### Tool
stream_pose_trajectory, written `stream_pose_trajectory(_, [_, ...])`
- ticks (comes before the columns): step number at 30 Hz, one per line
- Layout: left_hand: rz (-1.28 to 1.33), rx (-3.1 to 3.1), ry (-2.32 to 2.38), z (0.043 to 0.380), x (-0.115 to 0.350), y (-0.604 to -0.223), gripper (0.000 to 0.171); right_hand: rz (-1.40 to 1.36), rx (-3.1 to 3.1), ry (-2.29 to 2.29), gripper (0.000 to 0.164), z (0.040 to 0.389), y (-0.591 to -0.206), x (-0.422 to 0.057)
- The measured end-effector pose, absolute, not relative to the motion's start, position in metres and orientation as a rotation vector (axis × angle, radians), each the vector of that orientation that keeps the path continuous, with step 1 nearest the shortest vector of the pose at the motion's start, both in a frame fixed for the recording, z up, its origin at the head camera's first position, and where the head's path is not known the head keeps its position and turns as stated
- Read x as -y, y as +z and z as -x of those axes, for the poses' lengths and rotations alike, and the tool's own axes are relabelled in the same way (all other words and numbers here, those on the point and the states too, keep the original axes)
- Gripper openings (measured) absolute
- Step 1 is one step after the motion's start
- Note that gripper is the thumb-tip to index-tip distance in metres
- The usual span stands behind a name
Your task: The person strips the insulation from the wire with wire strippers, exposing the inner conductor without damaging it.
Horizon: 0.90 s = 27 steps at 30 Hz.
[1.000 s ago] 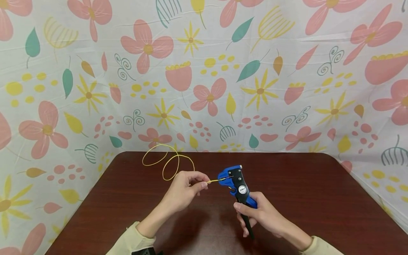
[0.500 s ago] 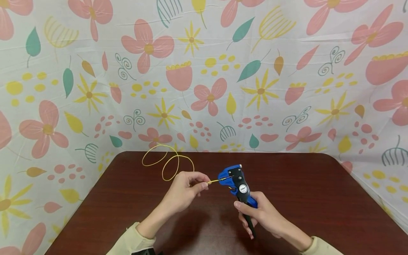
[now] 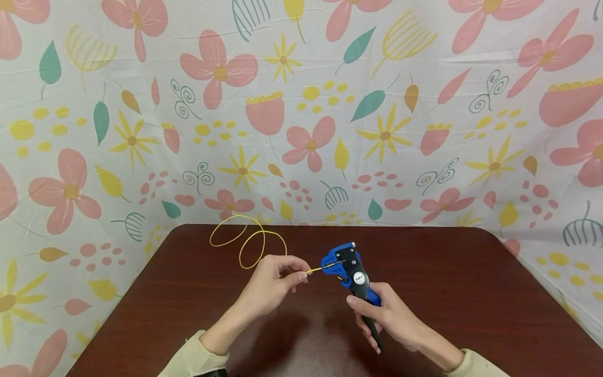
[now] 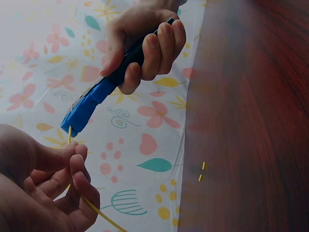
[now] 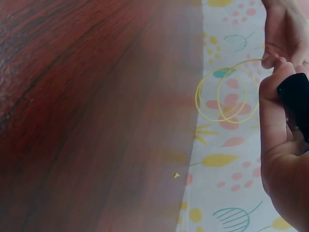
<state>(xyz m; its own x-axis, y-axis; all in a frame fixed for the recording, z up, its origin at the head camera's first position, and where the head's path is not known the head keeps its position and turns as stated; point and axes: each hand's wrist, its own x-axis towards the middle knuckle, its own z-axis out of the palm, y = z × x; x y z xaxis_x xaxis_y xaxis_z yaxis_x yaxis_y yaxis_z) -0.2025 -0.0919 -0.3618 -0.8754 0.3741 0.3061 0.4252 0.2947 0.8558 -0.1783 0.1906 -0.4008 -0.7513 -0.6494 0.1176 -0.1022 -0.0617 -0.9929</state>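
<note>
My left hand (image 3: pixel 270 285) pinches a thin yellow wire (image 3: pixel 314 269) between thumb and fingertips. The rest of the wire rises in loose loops behind that hand. In my right hand (image 3: pixel 393 317) is a blue and black wire stripper (image 3: pixel 359 277), gripped by its handles with its head tilted up and to the left. The wire's end sits in the blue jaws, and a fine bare tip appears beyond them. In the left wrist view the wire enters the blue head (image 4: pixel 82 113). Only a black handle (image 5: pixel 297 99) of the tool shows in the right wrist view.
Two short yellow bits (image 4: pixel 203 165) lie apart on the dark wooden table (image 3: pixel 188 314). The right wrist view also shows small yellow scraps (image 5: pixel 176 175) near the table edge. A flower-printed cloth (image 3: pixel 301 131) hangs behind and at both sides.
The lower end of the stripper's black handle has swung right, together with my right fingers, towards the palm. The left hand and wire stay almost in place.
</note>
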Motion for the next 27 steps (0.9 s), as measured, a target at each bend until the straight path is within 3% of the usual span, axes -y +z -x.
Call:
stream_pose_trajectory(18, [0.774, 2.487, -1.676, 0.2015, 0.0922, -0.3596, 0.010, 0.765, -1.864, -1.892, 0.027, 0.1752, -0.3965, -0.1881])
stream_pose_trajectory(27, [0.763, 2.472, -1.680, 0.2035, 0.0920, -0.3589, 0.011, 0.708, -1.906, -1.935, 0.035, 0.1755, -0.3944, -0.1862])
